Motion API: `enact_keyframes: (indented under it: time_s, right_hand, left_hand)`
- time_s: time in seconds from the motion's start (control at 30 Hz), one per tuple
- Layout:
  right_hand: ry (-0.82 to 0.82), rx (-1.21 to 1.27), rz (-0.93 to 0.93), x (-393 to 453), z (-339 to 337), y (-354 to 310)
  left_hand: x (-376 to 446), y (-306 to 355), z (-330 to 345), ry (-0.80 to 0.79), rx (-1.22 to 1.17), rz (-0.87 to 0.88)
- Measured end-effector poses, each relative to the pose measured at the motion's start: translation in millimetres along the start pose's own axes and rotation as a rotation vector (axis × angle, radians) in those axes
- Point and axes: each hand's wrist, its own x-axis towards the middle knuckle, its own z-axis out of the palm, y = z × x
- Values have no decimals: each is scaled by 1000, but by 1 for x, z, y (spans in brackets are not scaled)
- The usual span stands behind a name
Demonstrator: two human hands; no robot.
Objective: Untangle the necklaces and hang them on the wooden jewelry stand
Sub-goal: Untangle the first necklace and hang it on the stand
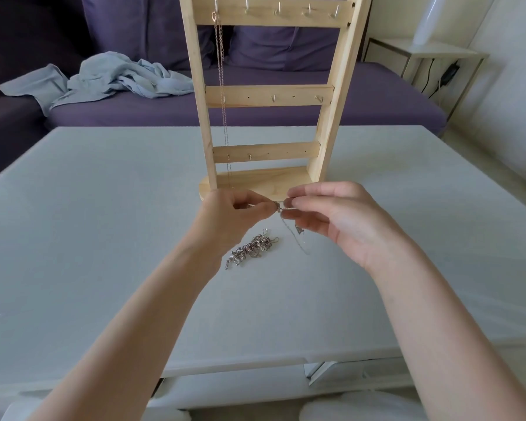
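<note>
1. Two bare forearms reach in from the bottom edge, and the left hand [231, 212] and right hand [331, 217] meet above the pale grey tabletop [88, 238], just in front of the stand's base.
2. Both hands pinch a thin silver chain necklace [289, 229] at the same spot: the left with thumb and curled forefinger, the right with thumb and forefinger while its other fingers stay loosely bent. Whether they hold the clasp is too small to tell.
3. From the pinch the thin chain droops down to the table below the right hand.
4. A tangled heap of silver necklaces [252, 249] lies on the table just below the left hand, near the drooping chain.
5. The tall pale wooden jewelry stand [271, 95] stands upright on the table behind the hands, with three crossbars bearing small metal hooks.
6. A rose-gold chain necklace [220, 71] hangs from the leftmost hook of the top bar, down along the left post.
7. Beyond the table sits a purple sofa [377, 98] with a crumpled light blue cloth [104, 79] on it.
8. A white side table [422, 56] stands to the right.
</note>
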Motion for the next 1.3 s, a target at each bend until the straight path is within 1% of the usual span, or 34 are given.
enact_keyframes:
  time_s: [0.17,0.4,0.5,0.63,0.73,0.8,0.97,1.07,1.13,1.3]
  right_hand:
    - [-58,-32,-5,0,4,1]
    - [-55,-106,-41,0,4,0]
    - [-69,-110,-41,-1,5,-1]
    - [-71,-102,-49,-1,5,-1]
    - [-85,-113,-66,-1,4,-1]
    - [-83,-169,-88,-1,4,0]
    - [-40,-418,-153,0,4,2]
    - [-10,-489,-155,0,4,3]
    - [-8,-470,-138,-1,5,2]
    - [-72,-226,18,1,8,1]
  left_hand:
    - [-4,4,3,-41,42,-2]
    - [-3,4,6,-48,62,-25]
    - [-4,3,5,-60,-3,-49]
    - [-5,3,2,-148,-155,-85]
    - [-4,2,0,-125,-176,-70]
    - [-5,2,2,-101,-151,-54]
    - [-5,0,9,-28,-35,47]
    - [-5,-1,10,-50,-10,79]
    - [-4,1,10,-79,-4,82]
    - [-4,2,8,-121,73,86]
